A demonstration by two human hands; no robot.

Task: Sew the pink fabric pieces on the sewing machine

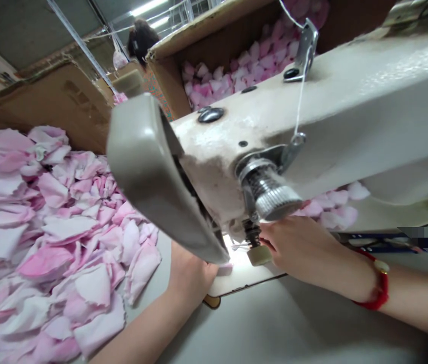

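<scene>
A sewing machine (214, 167) fills the middle of the view, its lamp lighting the needle area. My left hand (191, 270) is at the left of the needle area, partly behind the machine's end cover. Its thumb side meets a small pink fabric piece (225, 269), on which the fingers appear closed; most fingers are hidden. To the right of the needle, my right hand (299, 247) has its fingers curled in behind the presser parts (257, 253). Its fingertips are hidden, so what they hold cannot be seen. A red bracelet (381, 288) circles the right wrist.
Loose pink and white fabric pieces (73, 227) are heaped at left. Behind the machine stands a cardboard box (168, 86) of small pink pieces. More pink pieces (335, 207) lie under the machine arm, near dark-blue scissors-like tools (377, 242). Another person (141, 40) is in the background.
</scene>
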